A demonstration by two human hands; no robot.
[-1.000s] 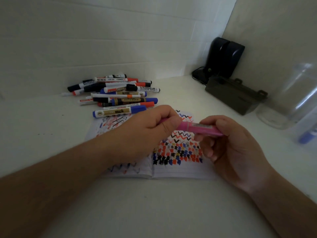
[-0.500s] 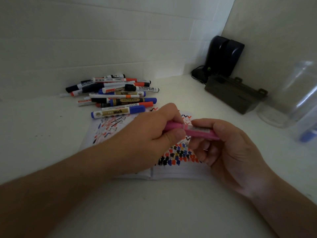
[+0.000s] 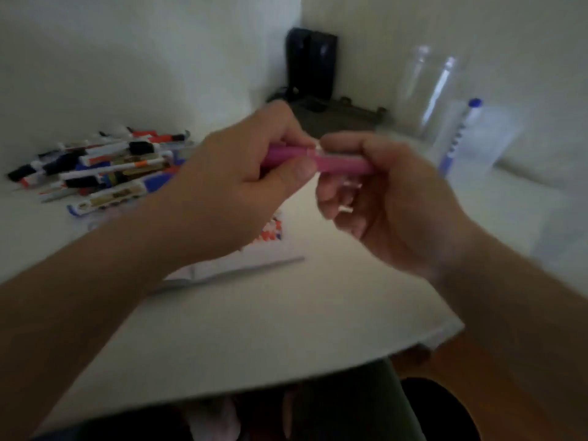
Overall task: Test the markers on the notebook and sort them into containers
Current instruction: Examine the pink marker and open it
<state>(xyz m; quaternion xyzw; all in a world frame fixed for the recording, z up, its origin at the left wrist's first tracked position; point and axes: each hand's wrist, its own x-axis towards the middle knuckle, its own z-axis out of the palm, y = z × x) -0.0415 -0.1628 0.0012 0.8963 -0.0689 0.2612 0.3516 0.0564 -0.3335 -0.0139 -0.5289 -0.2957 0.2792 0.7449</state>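
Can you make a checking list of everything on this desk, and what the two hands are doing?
Surface: white table, bare near its front edge.
Job's things: pink marker; marker pile; open notebook, mostly hidden under the arms; two clear containers, one holding a blue marker.
Clutter: dark box.
Hands: left hand and right hand both grip the pink marker.
Cables: too blurred to tell.
Surroundings: white walls; black device in the corner.

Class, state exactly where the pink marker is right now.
Centre of the head view: the pink marker is gripped between left hand and right hand, above the notebook.
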